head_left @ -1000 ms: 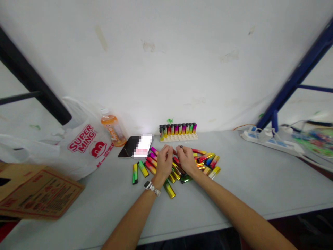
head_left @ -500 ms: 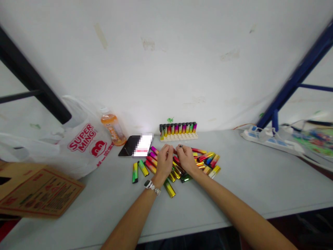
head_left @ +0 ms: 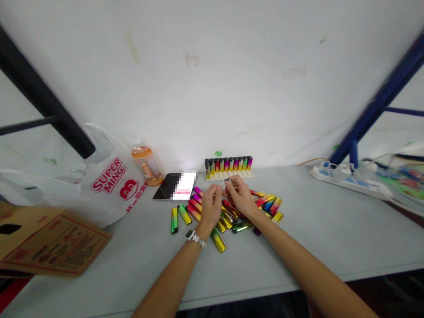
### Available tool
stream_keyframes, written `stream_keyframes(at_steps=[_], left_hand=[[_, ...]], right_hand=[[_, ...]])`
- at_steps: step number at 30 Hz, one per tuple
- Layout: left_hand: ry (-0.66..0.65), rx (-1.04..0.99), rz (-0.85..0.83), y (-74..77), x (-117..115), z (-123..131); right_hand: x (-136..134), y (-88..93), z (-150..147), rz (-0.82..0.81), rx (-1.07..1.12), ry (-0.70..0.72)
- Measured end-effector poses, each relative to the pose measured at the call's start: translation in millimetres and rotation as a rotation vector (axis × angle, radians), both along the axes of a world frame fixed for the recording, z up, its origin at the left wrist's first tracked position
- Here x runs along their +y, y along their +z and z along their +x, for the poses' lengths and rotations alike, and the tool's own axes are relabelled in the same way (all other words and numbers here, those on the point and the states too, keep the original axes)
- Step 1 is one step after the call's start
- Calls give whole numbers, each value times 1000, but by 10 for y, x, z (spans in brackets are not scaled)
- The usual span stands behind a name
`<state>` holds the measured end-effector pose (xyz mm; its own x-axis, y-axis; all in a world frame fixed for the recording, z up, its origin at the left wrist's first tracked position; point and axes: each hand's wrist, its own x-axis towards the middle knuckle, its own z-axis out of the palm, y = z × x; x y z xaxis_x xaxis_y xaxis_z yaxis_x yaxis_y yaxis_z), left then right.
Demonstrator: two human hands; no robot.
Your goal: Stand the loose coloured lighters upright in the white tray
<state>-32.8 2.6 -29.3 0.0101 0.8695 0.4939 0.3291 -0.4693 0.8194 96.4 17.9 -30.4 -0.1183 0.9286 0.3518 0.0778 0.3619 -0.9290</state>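
Observation:
My right hand (head_left: 242,196) is closed around a lighter; only its dark metal-and-black top (head_left: 228,180) shows at the fingertips, the body being hidden in the fingers. Close beside it, my left hand (head_left: 211,204), with a watch at the wrist, is closed with fingertips pressed together; what they hold, if anything, is hidden. Under and around both hands lies a loose pile of shiny multicoloured lighters (head_left: 227,218). Behind them stands a white rack (head_left: 232,176) with lighters (head_left: 231,164) upright in its back row and along its left end; holes show at its front.
Left of the pile lie a phone with a lit, blurred screen (head_left: 165,187) and two green-yellow lighters (head_left: 174,218). Further left are an orange drink bottle (head_left: 147,165), a white plastic bag (head_left: 102,194) and a cardboard box (head_left: 59,243). A power strip (head_left: 351,181) lies at the right.
My right hand has turned and lifted slightly, so the lighter's top shows more plainly. The left hand stays nearly in place. The whole view has shifted a little.

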Motion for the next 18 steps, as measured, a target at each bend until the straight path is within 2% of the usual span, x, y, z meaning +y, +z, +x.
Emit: stream_keyframes(at_steps=[5,9,12,18], left_hand=[[13,24,-17,2,-8,-8],[4,26,-22,-13,-3,-17],[7,30,-31,-31,6,-25],[14,37,-47,-49,11,-34]], right_hand=[[265,106,160,239,-178,-139],[602,176,214,188,-259,-89],[828,256,199,241,-363,-92],[1115,334,102,275,-519,-90]])
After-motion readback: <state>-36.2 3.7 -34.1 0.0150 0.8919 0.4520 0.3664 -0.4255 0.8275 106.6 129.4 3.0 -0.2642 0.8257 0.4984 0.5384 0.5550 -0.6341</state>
